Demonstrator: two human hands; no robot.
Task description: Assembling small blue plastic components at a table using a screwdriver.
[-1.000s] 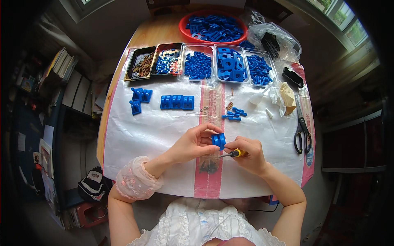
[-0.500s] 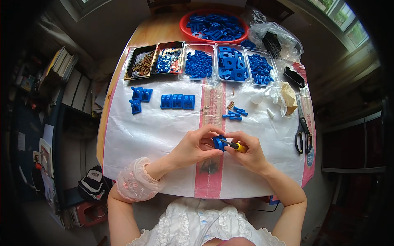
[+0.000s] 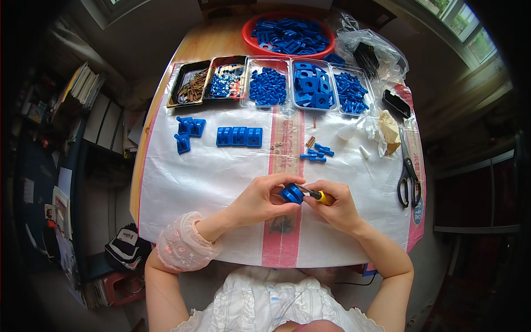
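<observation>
A small blue plastic block [image 3: 291,193] is pinched between the thumb and fingers of my left hand [image 3: 271,196], over the pink stripe of the table cover. My right hand [image 3: 335,207] is closed round a screwdriver with a yellow and black handle [image 3: 325,197]. Its metal shaft points left and reaches the block's upper right side; whether the tip touches it I cannot tell. Beyond my hands lie several blue plastic pins [image 3: 318,154], a few brass screws [image 3: 311,141] and some tiny nuts [image 3: 277,146]. A row of blue blocks [image 3: 239,136] stands farther left, beside blocks with pins in them [image 3: 189,131].
Along the back stand trays of brass screws [image 3: 193,86], nuts [image 3: 227,80], and blue parts [image 3: 268,88]. A red basin [image 3: 246,34] of blue pieces sits behind them. At right lie black scissors [image 3: 408,180], crumpled paper [image 3: 389,133] and a white nozzle [image 3: 364,152].
My left hand has turned the blue block, so a different side faces up. The screwdriver has shifted slightly toward the block's upper edge. Everything else on the table has stayed put.
</observation>
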